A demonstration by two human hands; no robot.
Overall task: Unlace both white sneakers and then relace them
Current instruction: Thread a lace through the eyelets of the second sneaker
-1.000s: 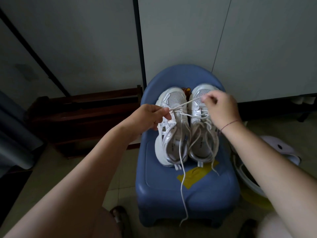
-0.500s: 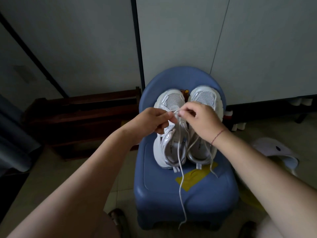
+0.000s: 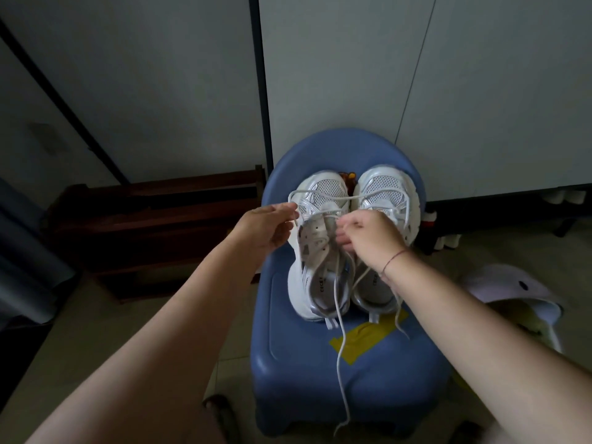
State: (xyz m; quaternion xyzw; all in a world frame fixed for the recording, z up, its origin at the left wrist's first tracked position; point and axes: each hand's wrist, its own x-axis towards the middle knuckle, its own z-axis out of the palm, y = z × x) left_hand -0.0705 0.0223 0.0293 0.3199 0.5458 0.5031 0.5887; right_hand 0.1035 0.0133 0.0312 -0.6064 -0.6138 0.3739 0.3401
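Observation:
Two white sneakers stand side by side, toes away from me, on a blue plastic stool (image 3: pixel 307 357). The left sneaker (image 3: pixel 320 251) has its upper eyelets empty. Its white lace (image 3: pixel 341 344) hangs from the tongue area down over the stool's front edge. Another stretch of lace loops across both toes. My left hand (image 3: pixel 269 229) pinches that lace beside the left sneaker's outer edge. My right hand (image 3: pixel 368 238) pinches the lace at the left sneaker's tongue and hides much of the right sneaker (image 3: pixel 390 203).
A dark wooden rack (image 3: pixel 153 225) lies on the floor to the left of the stool. A pale lilac object (image 3: pixel 512 290) sits on the floor at the right. Yellow tape (image 3: pixel 368 338) marks the stool seat. Grey wall panels stand behind.
My left hand has moved left, away from the right hand, drawing a loop of lace out across the toes. My right hand has stayed at the left sneaker's tongue.

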